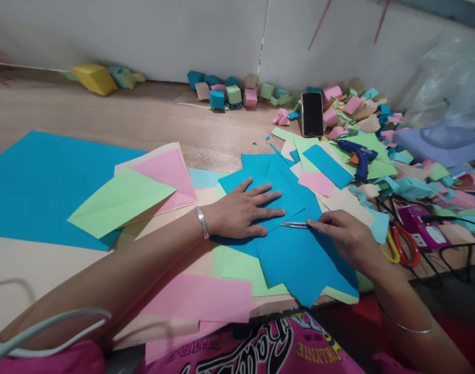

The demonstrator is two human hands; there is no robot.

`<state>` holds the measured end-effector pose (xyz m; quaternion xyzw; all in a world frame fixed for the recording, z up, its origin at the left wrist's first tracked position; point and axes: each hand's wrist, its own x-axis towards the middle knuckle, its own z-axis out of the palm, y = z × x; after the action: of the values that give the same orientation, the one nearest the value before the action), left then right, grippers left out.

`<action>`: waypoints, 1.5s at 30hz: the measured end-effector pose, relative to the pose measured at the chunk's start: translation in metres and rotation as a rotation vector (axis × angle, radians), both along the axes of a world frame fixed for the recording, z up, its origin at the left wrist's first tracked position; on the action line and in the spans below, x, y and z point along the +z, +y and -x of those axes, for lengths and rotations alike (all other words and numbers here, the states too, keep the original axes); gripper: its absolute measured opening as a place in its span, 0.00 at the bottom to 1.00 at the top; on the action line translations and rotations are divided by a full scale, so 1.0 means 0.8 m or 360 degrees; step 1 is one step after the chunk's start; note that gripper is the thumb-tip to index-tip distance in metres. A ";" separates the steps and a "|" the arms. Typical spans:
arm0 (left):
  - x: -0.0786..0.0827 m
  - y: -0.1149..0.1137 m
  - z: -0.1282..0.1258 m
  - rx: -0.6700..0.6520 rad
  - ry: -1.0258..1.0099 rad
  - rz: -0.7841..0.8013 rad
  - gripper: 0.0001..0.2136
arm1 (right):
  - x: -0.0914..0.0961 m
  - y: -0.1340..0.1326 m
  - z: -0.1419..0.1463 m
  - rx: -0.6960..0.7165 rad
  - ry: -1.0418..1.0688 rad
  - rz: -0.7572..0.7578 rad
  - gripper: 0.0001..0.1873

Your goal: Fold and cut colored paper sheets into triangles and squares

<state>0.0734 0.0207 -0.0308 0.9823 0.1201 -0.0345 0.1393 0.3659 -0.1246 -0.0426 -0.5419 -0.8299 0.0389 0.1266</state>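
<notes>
A blue paper sheet (299, 259) with a jagged, notched outline lies before me, with a slit running across its middle. My left hand (245, 210) presses flat on its upper left part, fingers spread. Just right of those fingers, my right hand (344, 234) grips a craft knife (295, 225). The knife's blade points left and lies at the slit. Sheets of green paper (237, 265) and pink paper (198, 298) show from under and beside the blue one.
A large blue sheet (46, 187) and a folded green paper (122, 202) lie left. Along the back are small paper boxes (217, 98) and a phone (312, 115). To the right sit a glue gun (360, 156), scissors (404, 244), a purple power strip (422, 228) with cables, and coloured paper pieces.
</notes>
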 end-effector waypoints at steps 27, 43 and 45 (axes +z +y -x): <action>-0.008 -0.004 0.000 0.0052 -0.0022 -0.0048 0.23 | 0.010 0.013 0.069 0.0173 0.0047 -0.0054 0.18; -0.009 -0.006 0.000 0.0068 -0.0056 -0.0072 0.25 | 0.032 0.006 0.033 -0.0205 0.0278 -0.0216 0.22; -0.008 -0.005 -0.001 0.0087 -0.0091 -0.0053 0.27 | 0.029 0.004 0.006 -0.0562 0.0113 -0.0410 0.21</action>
<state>0.0739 0.0168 -0.0376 0.9815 0.1434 -0.0004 0.1272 0.3614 -0.1212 -0.0195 -0.6566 -0.7152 -0.0712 0.2288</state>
